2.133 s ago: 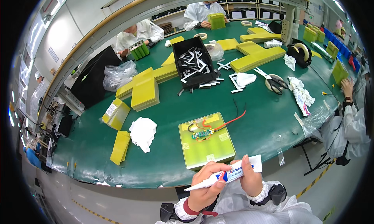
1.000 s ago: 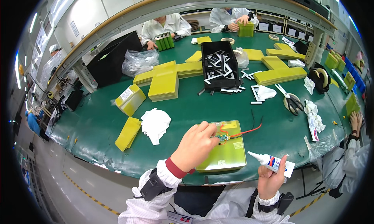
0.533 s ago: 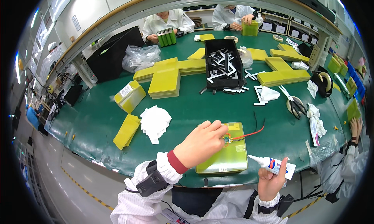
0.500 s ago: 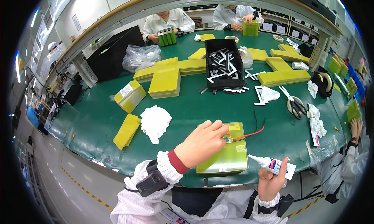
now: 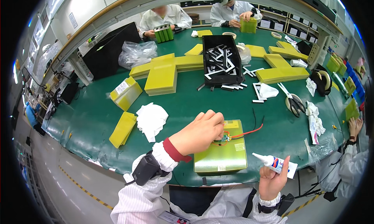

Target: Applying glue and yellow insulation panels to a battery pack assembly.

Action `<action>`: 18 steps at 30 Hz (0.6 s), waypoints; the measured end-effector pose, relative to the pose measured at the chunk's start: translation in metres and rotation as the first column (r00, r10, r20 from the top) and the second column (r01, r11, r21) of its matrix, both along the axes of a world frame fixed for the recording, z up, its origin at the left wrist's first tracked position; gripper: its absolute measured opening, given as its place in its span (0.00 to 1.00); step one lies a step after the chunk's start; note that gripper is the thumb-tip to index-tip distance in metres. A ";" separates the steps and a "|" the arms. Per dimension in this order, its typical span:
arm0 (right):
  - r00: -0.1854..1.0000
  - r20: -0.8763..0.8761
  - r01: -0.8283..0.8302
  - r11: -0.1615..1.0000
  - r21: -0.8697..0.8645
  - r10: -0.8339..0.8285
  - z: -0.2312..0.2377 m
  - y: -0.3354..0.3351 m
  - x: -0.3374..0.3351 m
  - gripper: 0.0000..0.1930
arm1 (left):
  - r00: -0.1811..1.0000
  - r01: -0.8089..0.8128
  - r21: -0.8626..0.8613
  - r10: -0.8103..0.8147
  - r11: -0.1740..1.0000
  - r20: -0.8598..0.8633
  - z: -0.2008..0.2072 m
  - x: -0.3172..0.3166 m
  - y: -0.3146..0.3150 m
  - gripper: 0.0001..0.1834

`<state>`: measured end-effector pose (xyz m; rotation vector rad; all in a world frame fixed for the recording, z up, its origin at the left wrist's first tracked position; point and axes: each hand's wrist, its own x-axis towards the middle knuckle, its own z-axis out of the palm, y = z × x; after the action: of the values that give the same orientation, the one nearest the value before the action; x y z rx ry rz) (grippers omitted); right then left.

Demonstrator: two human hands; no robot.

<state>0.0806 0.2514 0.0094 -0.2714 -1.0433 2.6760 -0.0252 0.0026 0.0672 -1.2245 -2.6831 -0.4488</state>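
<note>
In front of me lies a flat yellow-green battery pack [image 5: 220,159], wrapped in clear film. On top of it sits a small green circuit board [image 5: 225,138] with thin orange wires; a thick red and a black lead run off to the right. From the left my left hand [image 5: 202,131] reaches over the pack, its fingers closed at the board's left end; the fingertips are partly hidden. My right hand [image 5: 272,181], beside the pack, holds a white glue tube [image 5: 277,164] with blue and red print. Its long nozzle points left toward the pack.
A black bin [image 5: 222,62] of black-and-white strips stands mid-table, near stacked yellow boards [image 5: 161,74]. Scissors [image 5: 294,101] lie over a tape roll at right; a white cloth [image 5: 152,121] lies at left. Two co-workers sit opposite; another person's hand [image 5: 354,126] is at far right.
The whole view has shifted slightly. My left hand stays at the circuit board, with its wrist a little farther left. The glue tube has barely moved in my right hand.
</note>
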 end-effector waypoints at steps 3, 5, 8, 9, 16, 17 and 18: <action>0.999 0.046 0.025 1.000 0.002 -0.026 0.003 -0.002 -0.001 0.25 | 0.998 -0.028 0.023 0.030 0.999 -0.060 0.002 0.002 0.002 0.05; 0.997 0.064 0.039 0.999 -0.003 -0.039 0.003 -0.002 0.000 0.25 | 0.998 -0.005 0.036 0.007 0.999 -0.057 0.010 0.004 0.002 0.05; 1.000 0.009 0.017 1.000 -0.001 -0.017 0.000 0.001 0.000 0.25 | 0.999 0.028 0.057 -0.026 0.998 -0.030 0.018 0.009 0.003 0.07; 1.000 0.009 0.019 1.000 0.001 -0.019 0.000 0.000 0.000 0.25 | 0.999 0.038 0.066 -0.038 0.997 -0.005 0.018 0.010 0.003 0.07; 0.975 0.104 -0.178 0.970 -0.167 0.197 0.001 0.004 -0.003 0.28 | 0.998 0.036 -0.010 -0.037 0.999 -0.051 0.009 0.012 0.002 0.06; 0.953 0.102 -0.253 0.935 -0.250 0.285 0.000 0.006 -0.004 0.29 | 0.998 0.037 -0.007 -0.037 0.999 -0.058 0.007 0.012 0.003 0.05; 0.924 0.093 -0.323 0.887 -0.331 0.372 0.000 0.007 -0.005 0.30 | 0.997 0.037 -0.005 -0.038 0.999 -0.064 0.005 0.012 0.004 0.04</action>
<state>0.0753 0.2585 0.0099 -0.3881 -0.7632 3.1960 -0.0137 0.0061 0.0719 -1.2700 -2.6127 -0.4031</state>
